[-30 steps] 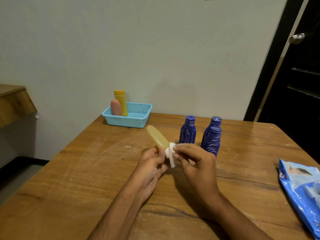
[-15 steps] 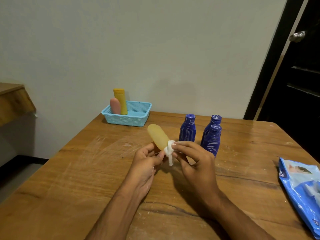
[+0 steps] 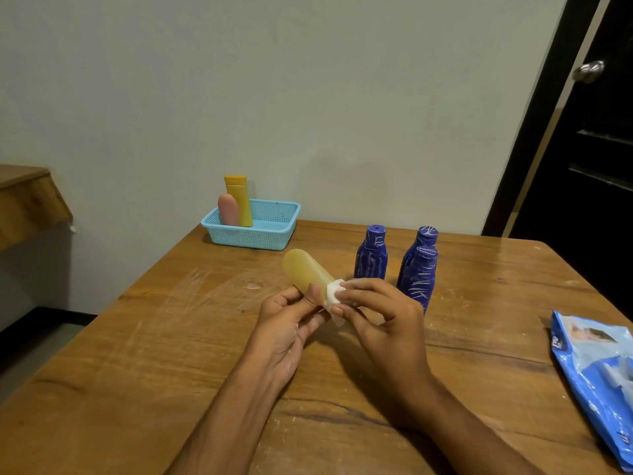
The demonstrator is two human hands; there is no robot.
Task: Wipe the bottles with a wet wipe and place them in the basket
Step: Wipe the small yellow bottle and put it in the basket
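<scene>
Over the middle of the table my left hand [image 3: 291, 320] grips the lower end of a translucent yellow bottle [image 3: 306, 270], which tilts up and to the left. My right hand [image 3: 383, 317] pinches a white wet wipe [image 3: 333, 294] against the bottle just right of my left thumb. Behind my hands stand three blue bottles: one [image 3: 371, 255] at the left, one [image 3: 419, 274] close to my right hand, one [image 3: 426, 234] partly hidden behind it. At the table's far edge a light blue basket [image 3: 270, 231] holds a pink bottle [image 3: 228, 209] and a yellow-orange bottle [image 3: 239, 198].
A blue wet wipe pack [image 3: 596, 368] lies at the right edge of the wooden table [image 3: 137, 354]. A dark door with a knob [image 3: 589, 72] stands at the right, a wooden shelf [image 3: 27, 200] at the left wall.
The yellow bottle has turned a little in my left hand, and the wipe in my right hand has slid along it. The other bottles and the basket have not moved.
</scene>
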